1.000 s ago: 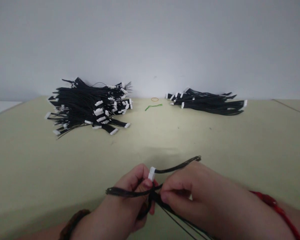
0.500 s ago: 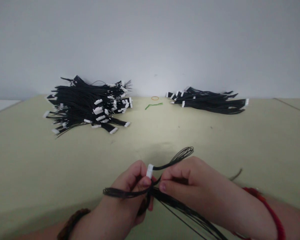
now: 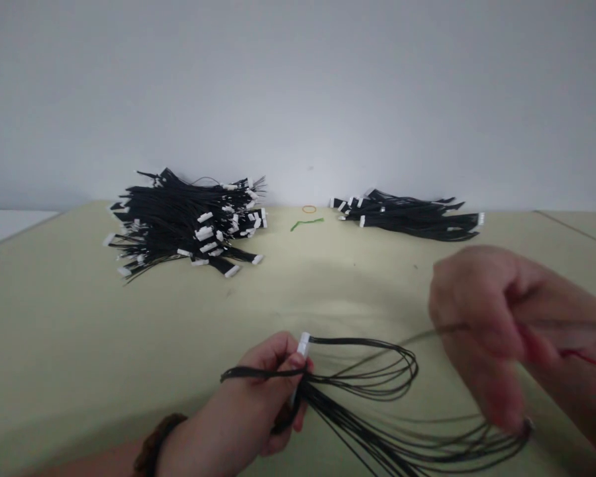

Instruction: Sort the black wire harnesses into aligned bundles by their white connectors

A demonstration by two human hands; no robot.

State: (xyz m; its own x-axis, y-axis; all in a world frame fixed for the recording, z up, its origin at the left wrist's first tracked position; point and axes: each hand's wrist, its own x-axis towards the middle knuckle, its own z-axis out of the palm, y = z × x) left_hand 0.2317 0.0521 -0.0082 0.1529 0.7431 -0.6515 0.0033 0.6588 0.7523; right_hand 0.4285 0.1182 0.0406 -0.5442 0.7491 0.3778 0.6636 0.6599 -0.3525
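My left hand (image 3: 265, 387) is closed on a bundle of thin black wires (image 3: 372, 384) low in the middle of the view, with the bundle's white connector (image 3: 302, 344) sticking up by my thumb. The wires loop out to the right and sweep along the bottom edge. My right hand (image 3: 487, 324) is raised at the right, blurred by motion, fingers curled around strands of the same bundle. A dark bracelet sits on my left wrist and a red cord on my right wrist.
A big heap of black wire harnesses with white connectors (image 3: 189, 222) lies at the back left of the pale yellow table (image 3: 79, 331). A smaller, flatter stack (image 3: 412, 215) lies at the back right. Between them are an orange rubber band (image 3: 308, 209) and a green tie (image 3: 305, 223).
My right hand has swung from beside my left hand out to the right and up, drawing the wires into a wide loop. My left hand has stayed put on the bundle.
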